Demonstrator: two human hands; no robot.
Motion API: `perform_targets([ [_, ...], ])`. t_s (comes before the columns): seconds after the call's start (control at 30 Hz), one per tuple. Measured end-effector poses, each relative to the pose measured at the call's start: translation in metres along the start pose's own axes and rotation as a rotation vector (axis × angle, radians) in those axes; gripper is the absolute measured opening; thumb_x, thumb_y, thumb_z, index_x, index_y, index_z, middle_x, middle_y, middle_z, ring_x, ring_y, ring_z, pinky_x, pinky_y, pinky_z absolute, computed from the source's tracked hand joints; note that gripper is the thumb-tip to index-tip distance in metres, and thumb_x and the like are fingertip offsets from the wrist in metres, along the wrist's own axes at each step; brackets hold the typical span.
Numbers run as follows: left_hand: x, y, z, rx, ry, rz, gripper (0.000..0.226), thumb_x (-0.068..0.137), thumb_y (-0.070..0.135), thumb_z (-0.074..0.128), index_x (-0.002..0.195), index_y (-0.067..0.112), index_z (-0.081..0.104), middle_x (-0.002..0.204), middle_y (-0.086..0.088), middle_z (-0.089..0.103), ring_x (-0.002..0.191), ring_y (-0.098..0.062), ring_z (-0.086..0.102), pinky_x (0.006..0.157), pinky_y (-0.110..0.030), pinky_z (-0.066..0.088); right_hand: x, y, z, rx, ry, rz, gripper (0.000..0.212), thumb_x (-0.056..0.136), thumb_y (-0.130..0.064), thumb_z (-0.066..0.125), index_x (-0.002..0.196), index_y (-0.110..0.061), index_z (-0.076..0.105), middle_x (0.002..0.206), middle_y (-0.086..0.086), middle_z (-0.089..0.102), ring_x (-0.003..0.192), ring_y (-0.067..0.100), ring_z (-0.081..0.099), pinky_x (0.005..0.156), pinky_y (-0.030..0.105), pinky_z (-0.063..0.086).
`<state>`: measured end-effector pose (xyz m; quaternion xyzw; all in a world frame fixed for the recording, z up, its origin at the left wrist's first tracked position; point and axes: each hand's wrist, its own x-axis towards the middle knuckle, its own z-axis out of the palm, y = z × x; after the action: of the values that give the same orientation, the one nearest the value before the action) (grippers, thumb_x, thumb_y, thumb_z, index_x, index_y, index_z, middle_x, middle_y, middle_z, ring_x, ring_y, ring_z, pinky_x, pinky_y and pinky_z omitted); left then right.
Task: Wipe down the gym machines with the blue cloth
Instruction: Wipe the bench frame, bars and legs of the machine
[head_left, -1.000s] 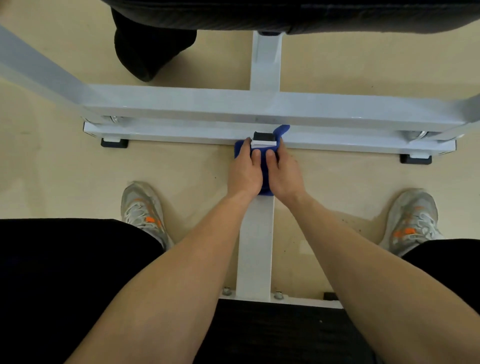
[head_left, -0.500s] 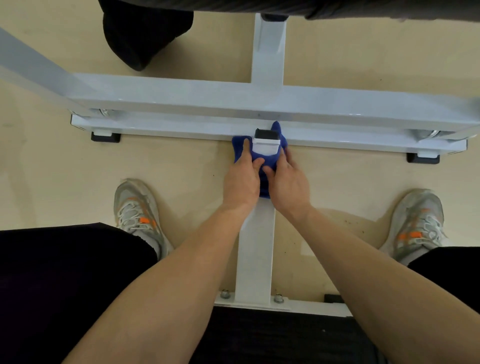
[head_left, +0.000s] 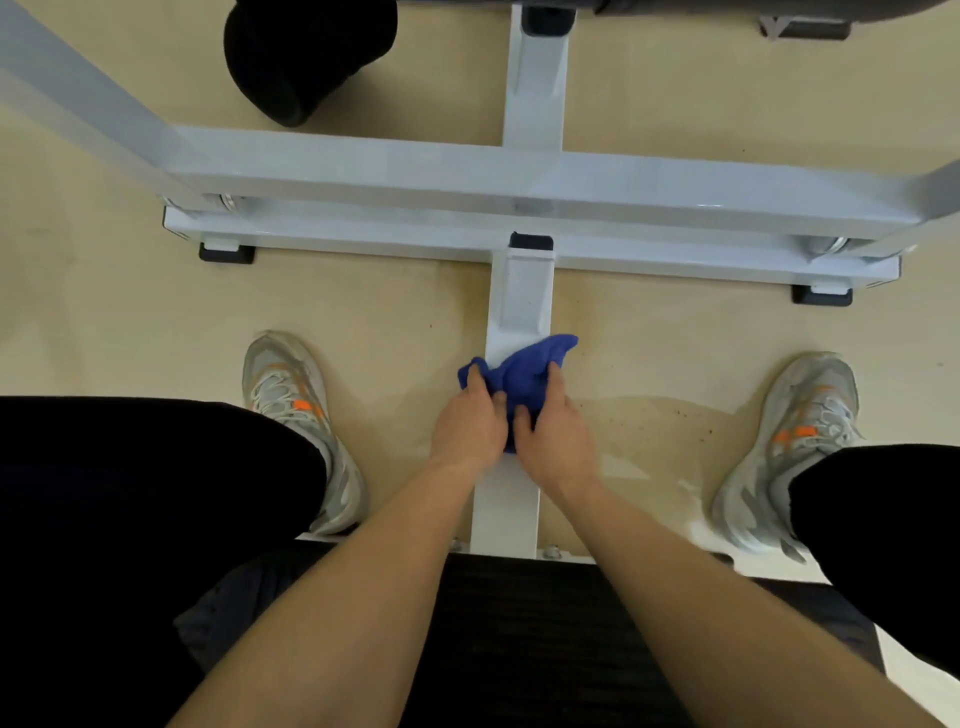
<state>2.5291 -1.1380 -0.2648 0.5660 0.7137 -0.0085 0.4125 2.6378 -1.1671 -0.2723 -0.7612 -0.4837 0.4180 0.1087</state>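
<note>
While I am leaning over the gym machine, my left hand (head_left: 467, 421) and right hand (head_left: 556, 439) are both gripping the bunched blue cloth (head_left: 524, 371), pressing it onto the white floor beam (head_left: 519, 296) midway between my feet.

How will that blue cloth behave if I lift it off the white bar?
Probably floppy: the blue cloth is bunched into folds where the left hand and right hand hold it. Likely light, as its loose corner pokes out unsupported. It should slide, not roll, along the smooth white bar.
</note>
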Motion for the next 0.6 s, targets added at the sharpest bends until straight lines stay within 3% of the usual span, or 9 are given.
perform_targets([
  [0.07,0.005,0.002,-0.003,-0.047,0.035,0.003,0.051,0.105,0.033,0.031,0.153,0.014,0.024,0.120,-0.014,0.064,0.101,-0.032,0.063,0.084,-0.042,0.051,0.010,0.000,-0.011,0.090,0.021,0.026,0.053,0.102,-0.026,0.044,0.151,-0.012,0.028,0.124,0.008,0.063,0.096,0.025,0.063,0.074,0.032,0.045],
  [0.17,0.023,0.012,-0.010,-0.096,0.046,0.039,0.048,0.107,0.033,0.028,0.150,0.013,0.027,0.119,-0.010,0.063,0.099,-0.028,0.062,0.080,-0.038,0.049,0.035,-0.010,-0.025,0.124,-0.044,0.003,0.045,0.106,-0.026,0.039,0.147,-0.011,0.033,0.123,-0.001,0.056,0.100,0.016,0.056,0.083,0.028,0.041],
  [0.3,0.055,0.029,-0.023,-0.155,0.040,0.041,0.039,0.106,0.029,0.033,0.140,0.011,0.037,0.106,-0.008,0.061,0.094,-0.028,0.061,0.074,-0.035,0.043,0.074,-0.021,-0.024,0.198,-0.027,-0.023,0.028,0.104,-0.023,0.044,0.128,-0.010,0.045,0.115,0.002,0.061,0.097,0.018,0.059,0.071,0.022,0.039],
  [0.47,0.059,0.026,-0.012,-0.204,0.020,0.003,0.040,0.104,0.028,0.038,0.142,0.014,0.035,0.104,-0.009,0.063,0.088,-0.025,0.061,0.078,-0.040,0.050,0.070,-0.019,-0.011,0.295,-0.023,0.045,0.029,0.103,-0.025,0.044,0.131,-0.020,0.040,0.109,-0.005,0.061,0.085,0.002,0.057,0.064,0.015,0.038],
  [0.6,0.031,0.012,-0.001,-0.223,-0.015,-0.046,0.037,0.103,0.026,0.040,0.139,0.016,0.036,0.098,-0.004,0.060,0.085,-0.022,0.059,0.077,-0.038,0.047,0.037,-0.009,-0.004,0.278,-0.073,0.109,0.027,0.102,-0.027,0.044,0.128,-0.021,0.039,0.101,-0.007,0.059,0.081,0.001,0.055,0.065,0.022,0.038],
])
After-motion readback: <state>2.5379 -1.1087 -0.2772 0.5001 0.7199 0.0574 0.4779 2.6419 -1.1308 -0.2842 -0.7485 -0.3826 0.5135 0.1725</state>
